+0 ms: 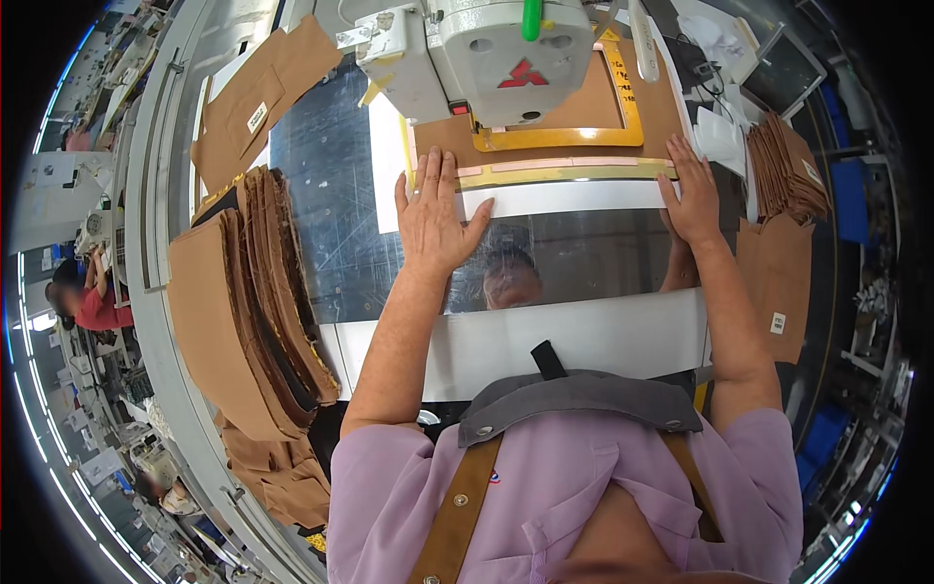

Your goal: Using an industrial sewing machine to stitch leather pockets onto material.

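My left hand (435, 219) lies flat with fingers spread, its fingertips at the near left corner of a brown fabric panel (662, 102). My right hand (694, 190) rests palm down at the panel's near right corner, fingers stretched out. Neither hand grips anything. Between them runs a yellow strip (559, 172) with pinkish pieces along it, on the panel's near edge. A yellow clamp frame (574, 139) sits on the fabric, below a large sewing machine head (506, 63). White sheet material (555, 198) shows under the strip, over a shiny metal plate (603, 253).
A thick stack of brown fabric pieces (214, 311) stands left of the plate. Other brown pieces (268, 92) lie at the far left. A brown bundle (778, 170) and a labelled piece (773, 273) are on the right, near a tilted screen (786, 73). Another person (97, 307) sits far left.
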The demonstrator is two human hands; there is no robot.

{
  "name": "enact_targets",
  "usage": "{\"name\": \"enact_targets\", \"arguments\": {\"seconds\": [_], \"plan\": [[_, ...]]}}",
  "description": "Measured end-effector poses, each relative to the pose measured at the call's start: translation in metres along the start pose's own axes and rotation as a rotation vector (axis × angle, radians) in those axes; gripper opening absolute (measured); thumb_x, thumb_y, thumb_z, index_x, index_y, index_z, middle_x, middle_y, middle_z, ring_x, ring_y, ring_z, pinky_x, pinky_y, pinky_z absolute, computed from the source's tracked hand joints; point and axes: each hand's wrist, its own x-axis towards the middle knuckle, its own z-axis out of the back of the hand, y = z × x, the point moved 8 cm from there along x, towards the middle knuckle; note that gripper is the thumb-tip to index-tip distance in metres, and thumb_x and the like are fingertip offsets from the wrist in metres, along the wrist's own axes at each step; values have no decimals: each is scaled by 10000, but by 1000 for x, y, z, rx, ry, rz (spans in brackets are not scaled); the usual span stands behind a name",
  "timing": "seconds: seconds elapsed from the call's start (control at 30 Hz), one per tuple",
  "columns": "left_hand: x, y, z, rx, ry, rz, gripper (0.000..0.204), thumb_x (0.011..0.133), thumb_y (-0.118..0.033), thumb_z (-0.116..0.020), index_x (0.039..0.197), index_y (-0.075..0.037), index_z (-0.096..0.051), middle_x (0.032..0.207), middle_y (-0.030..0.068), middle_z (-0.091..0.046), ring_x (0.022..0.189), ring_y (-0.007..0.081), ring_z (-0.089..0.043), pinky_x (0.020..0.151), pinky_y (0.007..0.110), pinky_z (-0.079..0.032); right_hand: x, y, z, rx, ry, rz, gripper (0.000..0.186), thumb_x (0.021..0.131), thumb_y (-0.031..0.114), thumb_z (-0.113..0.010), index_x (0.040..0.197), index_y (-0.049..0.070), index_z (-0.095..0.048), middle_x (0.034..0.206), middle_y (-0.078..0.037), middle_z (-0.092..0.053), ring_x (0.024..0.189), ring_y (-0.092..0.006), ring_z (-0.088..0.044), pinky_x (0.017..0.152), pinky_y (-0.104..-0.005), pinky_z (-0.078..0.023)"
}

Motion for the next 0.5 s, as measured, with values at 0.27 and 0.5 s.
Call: {"name": "enact_targets", "arguments": {"seconds": [0.27, 0.5], "plan": [[-3, 0, 2, 73, 25, 40, 804, 984, -587, -503, 1524, 7, -460, 1579, 205, -468, 1504, 300, -406, 1249, 534, -111, 0, 1, 1, 39, -21, 25, 609, 1007, 325, -579, 1561, 125, -426, 1600, -93, -466, 1524, -270, -366, 1259, -520, -243], [-8, -6, 16, 25, -104, 86, 715, 929, -443, -613, 1507, -46, -476, 1551, 154, -510, 1475, 257, -442, 1247, 521, -132, -1, 6, 5, 91, -36, 71, 631, 997, 341, -595, 1564, 124, -421, 1599, -105, -466, 1523, -289, -369, 1256, -538, -238]]}}
